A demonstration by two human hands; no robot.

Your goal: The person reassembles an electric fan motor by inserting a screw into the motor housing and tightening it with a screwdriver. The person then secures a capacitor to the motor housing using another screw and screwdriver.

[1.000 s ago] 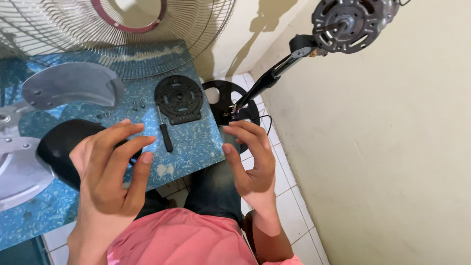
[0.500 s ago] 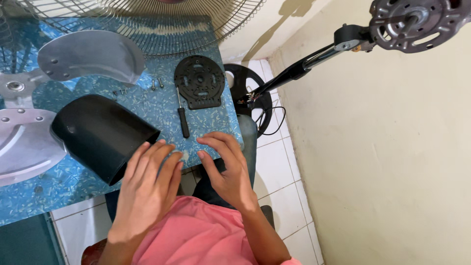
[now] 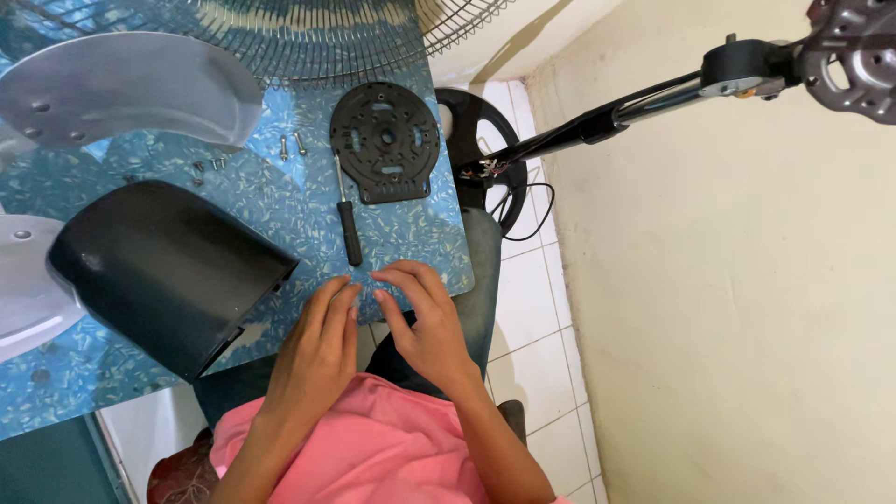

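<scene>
At the far left edge a pale grey plastic fan blade [image 3: 23,280] lies flat on the blue speckled tabletop [image 3: 299,215], cut off by the frame. A second grey curved fan blade [image 3: 121,89] lies above it, towards the top left, partly over the rim of the round wire fan guard [image 3: 308,37] that runs along the top. Below the blades sits the black, rounded plastic motor cover [image 3: 159,271], lying on its side with its open end facing right and towards the person. A few small silver screws [image 3: 289,147] are scattered on the tabletop just above the cover.

The left hand [image 3: 317,350] rests at the near edge of the tabletop, just right of the cover's open end; its grip is released, fingers stretched forward and holding nothing. Just beside it, the right hand [image 3: 425,317] lies the same way, fingers loosely curved with their tips on the tabletop edge, its grip also empty. The fingertips of the two hands are nearly touching. The person's pink shirt [image 3: 364,448] fills the bottom of the view.

Just above the hands lies a screwdriver with a black handle [image 3: 349,229], its shaft pointing away towards the black round plastic mounting plate [image 3: 385,140], which lies flat on the tabletop. Right of the tabletop, on the white tiled floor [image 3: 532,280], stands a black round fan base [image 3: 485,154], from which a dark pole [image 3: 607,117] rises to the bare metal fan motor [image 3: 859,56] at the top right, against a cream wall [image 3: 728,308].
</scene>
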